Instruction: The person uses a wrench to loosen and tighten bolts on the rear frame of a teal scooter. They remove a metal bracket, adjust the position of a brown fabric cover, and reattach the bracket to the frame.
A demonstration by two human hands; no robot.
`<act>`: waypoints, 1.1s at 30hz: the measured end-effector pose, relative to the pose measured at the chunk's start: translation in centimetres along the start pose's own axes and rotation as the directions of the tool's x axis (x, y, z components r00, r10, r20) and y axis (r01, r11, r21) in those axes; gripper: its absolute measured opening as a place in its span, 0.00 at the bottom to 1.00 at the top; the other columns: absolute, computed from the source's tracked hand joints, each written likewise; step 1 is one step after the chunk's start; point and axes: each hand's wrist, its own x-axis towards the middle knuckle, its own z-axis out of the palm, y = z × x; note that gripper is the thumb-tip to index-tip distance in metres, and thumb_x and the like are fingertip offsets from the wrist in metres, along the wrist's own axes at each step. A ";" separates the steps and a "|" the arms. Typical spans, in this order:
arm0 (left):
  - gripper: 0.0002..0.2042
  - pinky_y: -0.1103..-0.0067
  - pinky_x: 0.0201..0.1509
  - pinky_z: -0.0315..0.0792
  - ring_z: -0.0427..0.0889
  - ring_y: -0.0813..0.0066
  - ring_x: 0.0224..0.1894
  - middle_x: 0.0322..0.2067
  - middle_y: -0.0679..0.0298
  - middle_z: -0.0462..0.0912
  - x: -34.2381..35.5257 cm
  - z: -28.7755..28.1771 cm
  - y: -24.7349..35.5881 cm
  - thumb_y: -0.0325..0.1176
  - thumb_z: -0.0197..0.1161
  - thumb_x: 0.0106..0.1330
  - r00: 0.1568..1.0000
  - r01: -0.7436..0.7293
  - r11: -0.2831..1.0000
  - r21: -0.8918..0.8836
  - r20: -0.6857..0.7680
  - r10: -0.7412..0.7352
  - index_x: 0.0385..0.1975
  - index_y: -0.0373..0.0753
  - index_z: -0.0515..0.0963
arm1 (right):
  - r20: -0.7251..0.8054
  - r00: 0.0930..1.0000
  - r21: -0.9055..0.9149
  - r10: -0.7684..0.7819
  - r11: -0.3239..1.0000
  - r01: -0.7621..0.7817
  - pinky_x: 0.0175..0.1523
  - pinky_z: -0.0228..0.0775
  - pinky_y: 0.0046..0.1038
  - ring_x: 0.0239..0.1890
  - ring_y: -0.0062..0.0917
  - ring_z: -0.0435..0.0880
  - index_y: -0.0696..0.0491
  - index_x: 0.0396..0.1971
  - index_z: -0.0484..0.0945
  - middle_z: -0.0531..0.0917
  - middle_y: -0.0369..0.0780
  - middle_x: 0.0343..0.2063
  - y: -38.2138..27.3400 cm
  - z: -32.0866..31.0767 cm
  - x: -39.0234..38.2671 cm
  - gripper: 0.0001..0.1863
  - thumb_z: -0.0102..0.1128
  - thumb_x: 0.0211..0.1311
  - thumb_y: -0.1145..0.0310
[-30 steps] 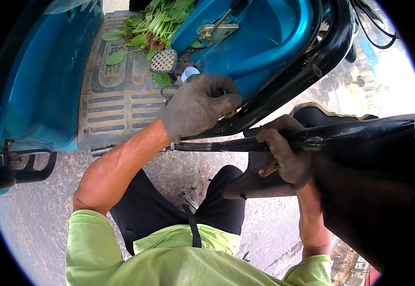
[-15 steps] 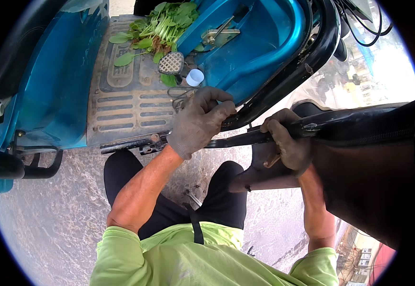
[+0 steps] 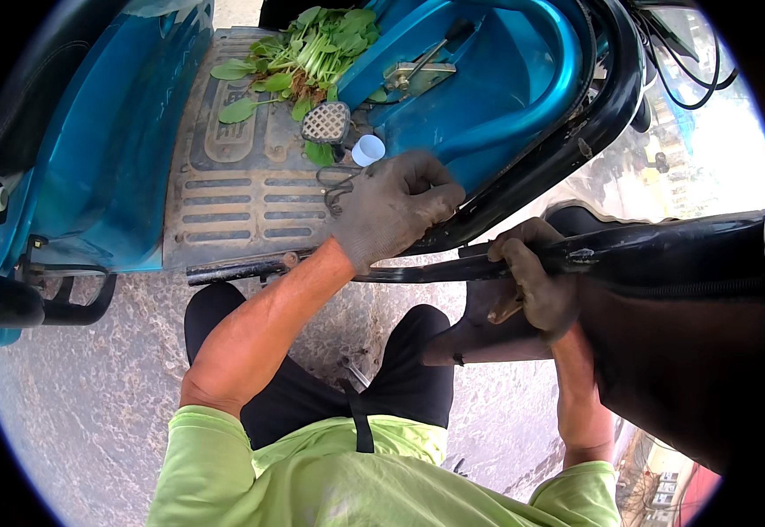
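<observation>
My left hand (image 3: 400, 209), in a grey work glove, is at the black curved frame (image 3: 567, 158) of a blue vehicle. Thumb and fingers are pinched together, and what lies between them is too small to make out. My right hand (image 3: 536, 279), gloved too, wraps round a black bar (image 3: 654, 239) that reaches to the right. Dark fabric (image 3: 663, 325) with a zip hangs from this bar. From beneath my left wrist a thin black strip (image 3: 426, 274) runs toward my right hand.
On the ribbed footboard (image 3: 215, 189) lie leafy greens (image 3: 321, 53), near a pedal (image 3: 326, 122) and a small white cup (image 3: 367, 150). A lever (image 3: 426, 63) stands in the blue front panel (image 3: 505, 97). The blue seat base (image 3: 110, 149) is at left, above rough ground (image 3: 93, 378).
My left hand has moved a little right and up along the black frame, still pinched. My right hand keeps its hold on the bar. The whole view has shifted slightly.
</observation>
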 end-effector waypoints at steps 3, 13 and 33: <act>0.12 0.82 0.30 0.71 0.77 0.83 0.26 0.30 0.66 0.86 -1.1 0.2 -1.6 0.36 0.71 0.64 0.998 0.063 0.972 -0.227 0.003 -0.064 0.40 0.36 0.83 | -0.009 1.000 0.007 0.011 1.000 -0.011 0.15 0.70 0.17 0.12 0.15 0.74 0.61 0.35 0.79 0.75 0.35 0.20 -0.4 0.1 -0.2 0.09 0.58 0.69 0.70; 0.13 0.82 0.24 0.65 0.72 0.85 0.23 0.24 0.70 0.80 -1.1 -0.4 -2.8 0.38 0.73 0.65 0.994 0.071 0.994 -0.080 0.084 -0.064 0.41 0.36 0.83 | 0.018 1.000 0.046 -0.007 0.999 0.006 0.14 0.68 0.18 0.12 0.15 0.73 0.59 0.35 0.77 0.75 0.34 0.18 0.0 0.0 -0.3 0.06 0.58 0.69 0.71; 0.22 0.71 0.46 0.85 0.87 0.69 0.33 0.15 0.65 0.70 -5.2 4.7 -7.9 0.52 0.50 0.80 0.999 0.012 0.623 -0.782 -0.019 -0.043 0.40 0.36 0.79 | 0.005 0.997 -0.057 -0.078 0.995 0.078 0.35 0.66 0.18 0.28 0.13 0.73 0.57 0.36 0.80 0.78 0.32 0.27 0.9 -0.6 -0.1 0.05 0.58 0.68 0.72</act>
